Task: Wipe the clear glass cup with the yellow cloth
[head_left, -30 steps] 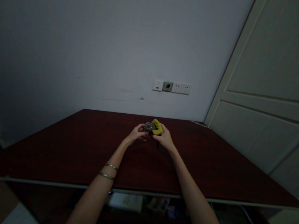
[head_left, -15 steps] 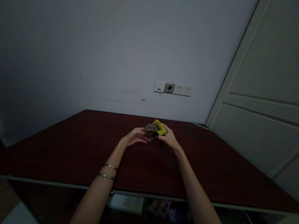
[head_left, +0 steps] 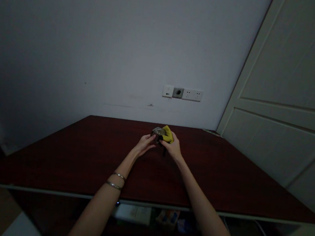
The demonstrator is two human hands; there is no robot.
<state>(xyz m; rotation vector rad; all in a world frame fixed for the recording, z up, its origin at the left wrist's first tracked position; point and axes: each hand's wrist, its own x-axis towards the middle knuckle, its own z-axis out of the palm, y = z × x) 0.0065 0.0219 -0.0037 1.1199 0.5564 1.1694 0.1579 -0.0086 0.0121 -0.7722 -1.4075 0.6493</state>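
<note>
Both of my hands meet over the far middle of the dark red table (head_left: 84,155). My left hand (head_left: 144,144) is closed around the left and lower side of a small, rounded, brownish object (head_left: 158,132) with a shiny, see-through-looking top; its exact kind is too dim to make out. My right hand (head_left: 173,146) grips a yellow cloth (head_left: 168,135), which is pressed against the object's right side. Something dark, like a short strap, hangs below the cloth. Two silver bangles (head_left: 114,185) circle my left forearm.
A pale wall (head_left: 125,52) rises behind the table, with sockets and a switch plate (head_left: 192,95). A white panelled door (head_left: 283,145) stands at the right. Under the table's front edge a shelf holds a white box (head_left: 134,214) and colourful packets (head_left: 167,218).
My hands have shifted slightly left and closer together. The rounded object has tilted in my left hand, whose fingers now wrap it more, and the cloth has moved left with my right hand.
</note>
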